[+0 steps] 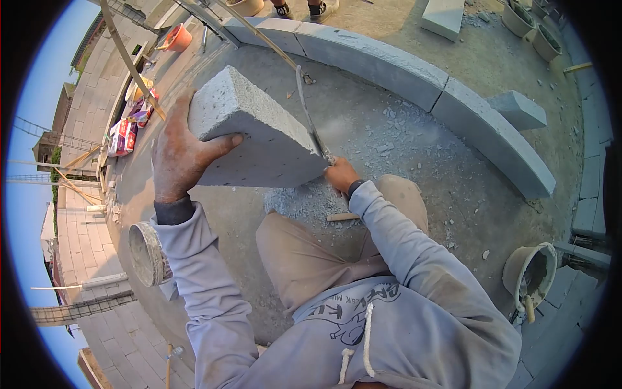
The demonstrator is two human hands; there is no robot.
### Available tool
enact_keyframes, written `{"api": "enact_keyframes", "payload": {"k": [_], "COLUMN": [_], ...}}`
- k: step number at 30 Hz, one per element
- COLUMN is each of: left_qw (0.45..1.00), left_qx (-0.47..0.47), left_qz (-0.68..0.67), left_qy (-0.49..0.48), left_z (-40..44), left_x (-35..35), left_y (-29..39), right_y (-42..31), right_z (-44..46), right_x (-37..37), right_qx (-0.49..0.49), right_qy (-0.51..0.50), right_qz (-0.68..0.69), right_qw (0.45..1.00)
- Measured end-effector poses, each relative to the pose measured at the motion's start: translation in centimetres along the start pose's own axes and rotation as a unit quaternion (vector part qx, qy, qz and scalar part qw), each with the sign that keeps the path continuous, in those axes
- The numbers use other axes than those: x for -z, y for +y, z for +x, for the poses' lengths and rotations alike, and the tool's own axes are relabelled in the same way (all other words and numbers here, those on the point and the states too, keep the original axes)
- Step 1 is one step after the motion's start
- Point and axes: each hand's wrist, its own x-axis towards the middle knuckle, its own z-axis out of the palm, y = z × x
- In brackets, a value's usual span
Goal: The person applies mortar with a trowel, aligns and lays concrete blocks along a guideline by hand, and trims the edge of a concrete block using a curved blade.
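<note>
A pale grey aerated concrete block [259,146] is tilted up in front of me. My left hand [178,152] grips its upper left end, with the thumb along the near face. Closed at the block's lower right corner, my right hand [340,176] holds a long, thin, machete-like blade [304,100], seen nearly edge-on beside the block's right edge. Whether the blade touches the block I cannot tell. Below lie crumbs of block [291,202] and a short wooden handle [342,216], whose far end is hidden.
A curved row of blocks [382,65] arcs from behind to the right, with a loose block piece [516,109] beyond it. Buckets stand left [148,253] and right [530,272]. An orange bucket [176,39] and bags [123,135] are farther left. Another person's feet [301,10] show at the top.
</note>
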Motion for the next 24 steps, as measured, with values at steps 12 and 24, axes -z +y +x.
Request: {"api": "enact_keyframes", "payload": {"k": [12,24], "left_qw": [1.000,1.000], "left_qx": [0.014,0.012], "left_qz": [0.009,0.010], "left_qy": [0.002,0.014], "left_z": [-0.4,-0.4], "left_x": [-0.1,-0.4], "left_y": [0.2,-0.2], "right_y": [-2.5,-2.0], "right_z": [-1.9,-2.0], "right_x": [1.5,0.9], "right_qx": [0.005,0.052], "right_qy": [-0.046,0.012], "right_qz": [0.053,0.017], "right_qw": [0.998,0.998]}}
